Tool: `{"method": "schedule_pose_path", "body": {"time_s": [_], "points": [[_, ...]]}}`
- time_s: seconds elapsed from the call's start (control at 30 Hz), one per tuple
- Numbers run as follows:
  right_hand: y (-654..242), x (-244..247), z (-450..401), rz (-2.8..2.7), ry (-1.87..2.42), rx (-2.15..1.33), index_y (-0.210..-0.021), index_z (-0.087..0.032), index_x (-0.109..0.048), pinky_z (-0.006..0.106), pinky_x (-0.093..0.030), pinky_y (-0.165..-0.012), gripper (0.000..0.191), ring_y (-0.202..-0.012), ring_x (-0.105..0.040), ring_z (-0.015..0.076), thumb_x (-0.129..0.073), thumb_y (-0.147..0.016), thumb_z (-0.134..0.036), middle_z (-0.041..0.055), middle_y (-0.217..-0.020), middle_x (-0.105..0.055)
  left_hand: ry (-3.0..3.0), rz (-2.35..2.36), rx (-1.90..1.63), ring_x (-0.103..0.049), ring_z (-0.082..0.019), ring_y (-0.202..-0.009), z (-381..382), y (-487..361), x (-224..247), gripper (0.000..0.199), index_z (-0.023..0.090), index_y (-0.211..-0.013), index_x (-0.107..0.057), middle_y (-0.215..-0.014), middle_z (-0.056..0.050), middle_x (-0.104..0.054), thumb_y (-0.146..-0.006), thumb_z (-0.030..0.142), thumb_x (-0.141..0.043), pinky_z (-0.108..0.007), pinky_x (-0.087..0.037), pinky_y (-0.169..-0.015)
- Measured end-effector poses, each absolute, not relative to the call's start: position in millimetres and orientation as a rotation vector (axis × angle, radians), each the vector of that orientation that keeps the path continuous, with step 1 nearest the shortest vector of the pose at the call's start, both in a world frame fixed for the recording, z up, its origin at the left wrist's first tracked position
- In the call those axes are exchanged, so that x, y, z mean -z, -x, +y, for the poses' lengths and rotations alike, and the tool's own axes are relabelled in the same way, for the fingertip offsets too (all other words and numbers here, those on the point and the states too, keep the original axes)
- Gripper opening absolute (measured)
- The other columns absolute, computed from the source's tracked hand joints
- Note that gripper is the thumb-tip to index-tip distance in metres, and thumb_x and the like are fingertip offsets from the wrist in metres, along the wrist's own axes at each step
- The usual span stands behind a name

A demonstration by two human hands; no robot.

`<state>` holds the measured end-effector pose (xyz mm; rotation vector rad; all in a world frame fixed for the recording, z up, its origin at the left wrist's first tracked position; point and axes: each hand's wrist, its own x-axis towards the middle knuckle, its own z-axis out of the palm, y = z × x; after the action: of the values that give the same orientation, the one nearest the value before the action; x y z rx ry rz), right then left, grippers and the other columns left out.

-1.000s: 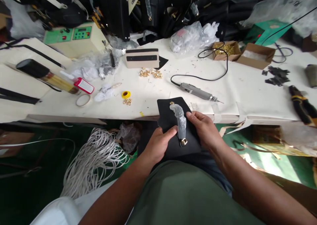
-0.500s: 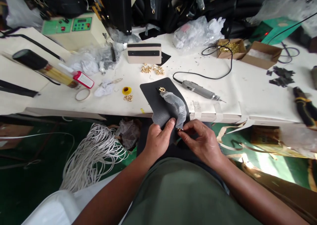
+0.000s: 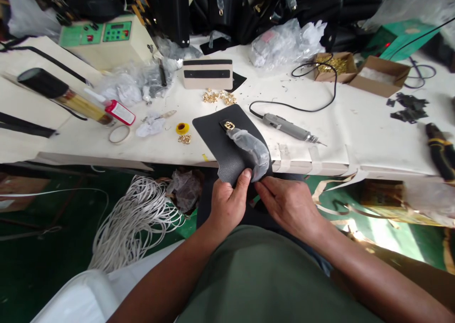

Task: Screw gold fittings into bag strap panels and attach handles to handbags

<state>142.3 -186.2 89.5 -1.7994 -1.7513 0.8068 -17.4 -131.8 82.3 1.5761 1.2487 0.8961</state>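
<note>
A black leather panel (image 3: 227, 157) leans over the bench's front edge, its lower part in my hands. On it lies a handle wrapped in clear plastic (image 3: 254, 148), with a gold buckle (image 3: 229, 125) at its upper end. My left hand (image 3: 231, 197) grips the panel's lower edge, thumb on top close to the handle. Closed at the lower end of the handle, my right hand (image 3: 287, 202) has its fingertips against the panel's edge. The handle's lower fitting is hidden behind the fingers.
A grey electric screwdriver (image 3: 289, 128) lies right of the panel. Small gold fittings (image 3: 216, 96), a yellow tape roll (image 3: 182, 128) and a red-labelled bottle (image 3: 121, 112) sit on the bench. Pliers (image 3: 440, 150) are at the far right, beyond the cardboard boxes (image 3: 380, 79).
The panel has tilted, its top shifting left and slightly up. My right fingers have moved in over the handle's lower gold fitting, which showed before and is now covered.
</note>
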Motion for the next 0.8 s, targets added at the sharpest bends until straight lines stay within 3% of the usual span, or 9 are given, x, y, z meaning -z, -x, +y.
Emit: {"method": "schedule_pose_path", "body": {"time_s": [0.17,0.37,0.8], "points": [[-136,-79,-188,-1.036,1.523,-1.399,-0.084,-0.02,-0.065,0.028,-0.041,-0.057,0.048,-0.057,-0.056,0.0143,-0.05,-0.104,-0.061,-0.0021,-0.063,-0.058,-1.503,1.286,-0.986,-0.074,-0.023,-0.096,-133,14,-80,0.033,0.02,-0.089,-0.078,-0.093,-0.004,-0.081,-0.1,0.046,-0.062,-0.028,-0.054,-0.091],[-138,-77,-188,-0.937,1.402,-1.461,-0.088,-0.016,-0.071,0.028,-0.045,-0.061,0.048,-0.057,-0.06,0.0137,-0.053,-0.103,-0.059,-0.0009,-0.064,-0.061,-1.528,1.27,-0.993,-0.074,-0.023,-0.092,-130,13,-81,0.034,0.018,-0.085,-0.077,-0.087,-0.004,-0.081,-0.1,0.046,-0.063,-0.028,-0.055,-0.085],[-125,-79,-191,-0.697,1.372,-1.531,-0.085,-0.015,-0.072,0.026,-0.047,-0.052,0.053,-0.046,-0.061,0.0146,-0.059,-0.097,-0.064,0.0004,-0.055,-0.064,-1.427,1.329,-1.023,-0.076,-0.022,-0.086,-134,13,-78,0.037,0.019,-0.085,-0.077,-0.086,-0.004,-0.082,-0.1,0.05,-0.062,-0.029,-0.058,-0.08]]}}
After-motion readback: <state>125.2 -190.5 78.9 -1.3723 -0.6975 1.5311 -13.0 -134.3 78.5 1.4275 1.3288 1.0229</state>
